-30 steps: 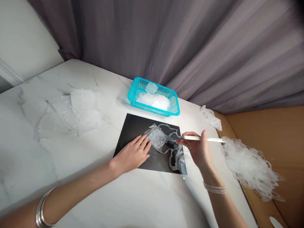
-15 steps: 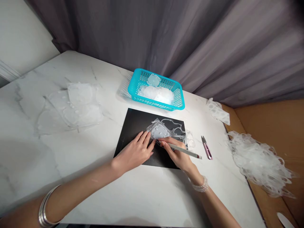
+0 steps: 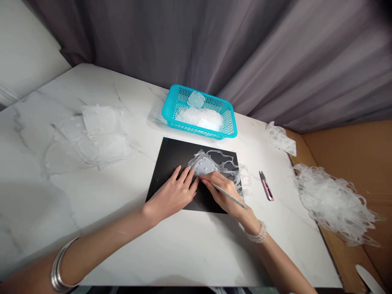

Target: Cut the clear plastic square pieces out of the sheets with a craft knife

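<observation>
Left hand (image 3: 171, 196): fingers spread, pressing flat on the clear plastic sheet (image 3: 211, 163) at the center of the black mat (image 3: 167, 183). Right hand (image 3: 222, 192): pinching a slim tool (image 3: 229, 195), its tip hidden under the fingers at the sheet. Step in hand appears to be freeing a cut shape from the sheet — the next move likely calls for steady left-hand pressure. Blue basket (image 3: 199, 132) sits upper center; snips (image 3: 266, 186) lie right of the mat.

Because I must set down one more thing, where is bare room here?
Free: the marble table before the black sheet, between the left forearm and right forearm; narrowly, between the thread snips and the plastic scraps. Crowded: the sheet, under the left hand and right hand.
</observation>
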`<state>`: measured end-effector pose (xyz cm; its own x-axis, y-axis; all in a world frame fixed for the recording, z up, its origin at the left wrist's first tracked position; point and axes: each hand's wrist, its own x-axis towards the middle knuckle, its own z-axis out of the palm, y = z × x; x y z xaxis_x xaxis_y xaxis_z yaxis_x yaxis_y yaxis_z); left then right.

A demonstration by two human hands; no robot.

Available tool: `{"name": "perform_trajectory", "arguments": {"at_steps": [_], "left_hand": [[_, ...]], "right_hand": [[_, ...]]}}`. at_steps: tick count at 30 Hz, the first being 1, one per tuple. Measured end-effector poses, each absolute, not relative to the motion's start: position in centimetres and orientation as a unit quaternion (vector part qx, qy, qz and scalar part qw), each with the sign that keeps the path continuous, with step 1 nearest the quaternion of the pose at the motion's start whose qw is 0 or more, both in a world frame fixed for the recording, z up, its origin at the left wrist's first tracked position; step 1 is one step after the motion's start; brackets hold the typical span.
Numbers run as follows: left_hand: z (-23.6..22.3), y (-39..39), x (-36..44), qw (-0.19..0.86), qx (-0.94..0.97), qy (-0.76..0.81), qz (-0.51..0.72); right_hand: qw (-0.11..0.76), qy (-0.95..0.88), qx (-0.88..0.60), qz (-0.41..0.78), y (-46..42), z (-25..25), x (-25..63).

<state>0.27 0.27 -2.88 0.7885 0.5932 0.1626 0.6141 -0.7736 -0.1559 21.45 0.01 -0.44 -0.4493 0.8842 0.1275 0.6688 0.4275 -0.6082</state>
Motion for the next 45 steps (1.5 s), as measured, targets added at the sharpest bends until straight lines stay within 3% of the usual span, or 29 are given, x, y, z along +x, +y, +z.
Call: {"name": "perform_trajectory", "arguments": {"at_steps": [19, 28, 45], "left_hand": [[-2.6, -0.3, 1.1, 0.106, -0.930, -0.337, -0.097], [-2.2, -0.7, 1.6, 0.078, -0.923, -0.351, -0.140], [-3.4, -0.9, 1.6, 0.058, -0.928, -0.351, -0.107]], "right_hand": [[0.294, -0.826, -0.425, 0.225, -0.2, -2.4, 22.3], [0.264, -0.797, -0.483, 0.250, -0.2, -2.4, 22.6], [0.312, -0.802, -0.460, 0.218, -0.9, -2.9, 22.3]]}}
